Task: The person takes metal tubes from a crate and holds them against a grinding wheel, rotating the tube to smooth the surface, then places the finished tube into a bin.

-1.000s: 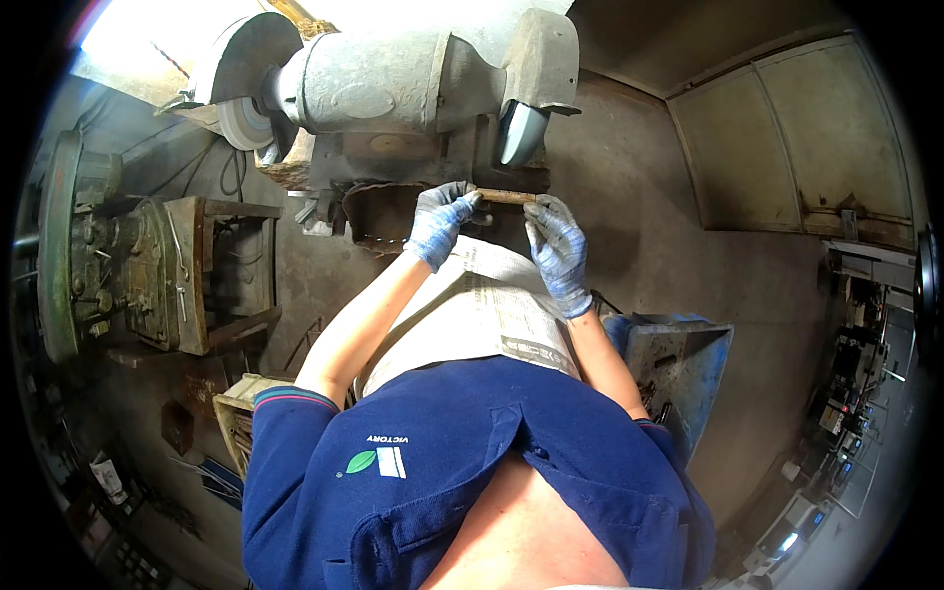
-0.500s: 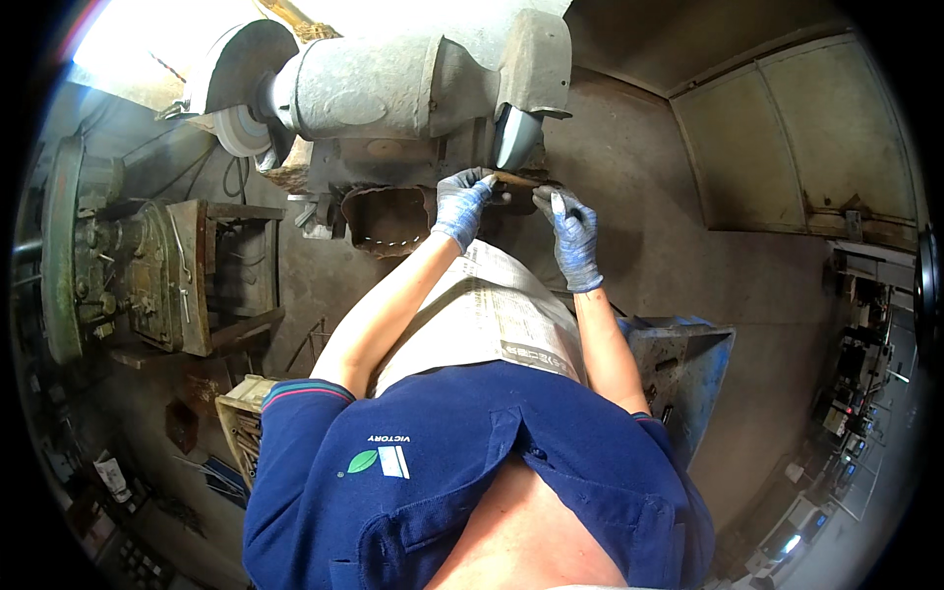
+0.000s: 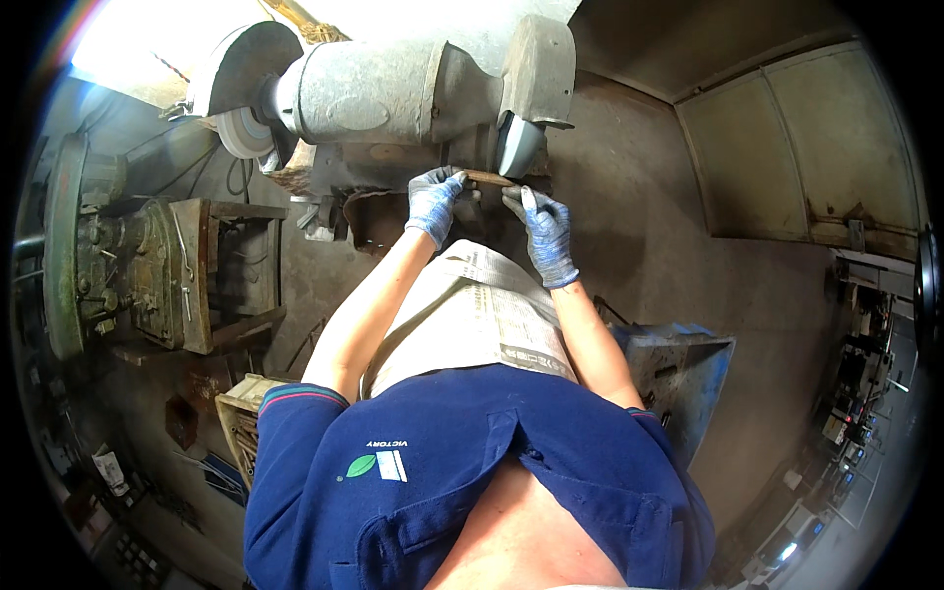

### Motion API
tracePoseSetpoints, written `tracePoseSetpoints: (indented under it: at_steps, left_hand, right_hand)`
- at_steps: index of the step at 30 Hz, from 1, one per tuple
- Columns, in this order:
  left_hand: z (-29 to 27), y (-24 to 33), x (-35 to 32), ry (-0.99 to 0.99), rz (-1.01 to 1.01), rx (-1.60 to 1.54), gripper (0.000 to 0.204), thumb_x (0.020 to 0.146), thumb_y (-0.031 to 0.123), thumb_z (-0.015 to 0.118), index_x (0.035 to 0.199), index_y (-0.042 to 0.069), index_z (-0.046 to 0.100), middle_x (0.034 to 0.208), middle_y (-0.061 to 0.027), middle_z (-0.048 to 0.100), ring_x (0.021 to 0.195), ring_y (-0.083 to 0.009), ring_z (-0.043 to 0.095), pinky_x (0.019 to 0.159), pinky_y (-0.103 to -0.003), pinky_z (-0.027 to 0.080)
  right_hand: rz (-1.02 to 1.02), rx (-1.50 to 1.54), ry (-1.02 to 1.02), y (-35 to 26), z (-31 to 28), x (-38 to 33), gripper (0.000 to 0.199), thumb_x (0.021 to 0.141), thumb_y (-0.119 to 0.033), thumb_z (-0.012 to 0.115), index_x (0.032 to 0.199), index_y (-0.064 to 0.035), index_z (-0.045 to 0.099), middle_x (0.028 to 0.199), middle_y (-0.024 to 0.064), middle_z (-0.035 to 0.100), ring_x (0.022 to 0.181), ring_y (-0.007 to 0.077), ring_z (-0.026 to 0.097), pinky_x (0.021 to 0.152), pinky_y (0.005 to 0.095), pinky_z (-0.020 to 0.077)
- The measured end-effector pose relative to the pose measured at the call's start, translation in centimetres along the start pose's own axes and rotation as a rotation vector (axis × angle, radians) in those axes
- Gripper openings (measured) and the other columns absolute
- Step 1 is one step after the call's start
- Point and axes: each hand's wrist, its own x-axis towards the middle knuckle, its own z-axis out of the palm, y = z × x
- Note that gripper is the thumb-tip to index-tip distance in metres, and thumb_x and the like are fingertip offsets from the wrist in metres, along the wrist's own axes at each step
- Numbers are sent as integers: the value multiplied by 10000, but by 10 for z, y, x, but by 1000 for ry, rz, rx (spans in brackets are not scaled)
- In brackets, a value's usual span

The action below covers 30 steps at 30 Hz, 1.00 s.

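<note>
A bench grinder [image 3: 364, 93] stands at the top of the view, with a grey wheel [image 3: 519, 147] under the guard at its right end. Just below that wheel, a slim brownish bar [image 3: 489, 178] lies crosswise between my hands. My left hand [image 3: 433, 205], in a blue-and-grey glove, pinches its left end. At its right end the fingers of my right hand [image 3: 546, 231], gloved alike, are closed on it. The bar is at or very near the wheel's lower edge; whether they touch I cannot tell.
A second, whitish wheel [image 3: 242, 133] sits at the grinder's left end. A green machine [image 3: 147, 265] stands on the left. Close to my right arm is a blue metal bin [image 3: 688, 383], and a pale crate [image 3: 241, 418] sits at lower left. A newspaper-like sheet [image 3: 472, 305] covers my lap.
Both hands have shifted left with the bar, along the lower edge of the right wheel. They keep hold of its two ends.
</note>
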Motion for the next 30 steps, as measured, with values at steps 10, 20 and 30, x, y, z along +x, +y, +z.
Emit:
tracePoseSetpoints:
  at_steps: [10,20,30]
  left_hand:
    - [25,-14,5,-38,-24,39,47,830,5,595,817,-21,632,700,-88,643,567,-161,616,516,-264,508]
    - [-4,8,4,18,-44,-37,55,828,2,591,819,-42,624,716,-107,641,581,-175,615,537,-272,519]
    - [-31,-9,-46,-230,203,136,142,848,19,598,968,-52,622,838,-53,652,721,-80,583,675,-216,494]
  right_hand:
    - [26,-2,82,-1,-28,3,307,915,-213,543,886,77,640,894,139,640,863,224,625,854,356,505]
    - [24,115,1,17,0,9,269,909,-182,551,902,72,642,912,160,640,937,252,608,890,390,493]
    - [-302,-213,-94,-7,-5,-55,249,887,-127,563,1072,30,618,1219,173,524,1114,261,527,964,404,431]
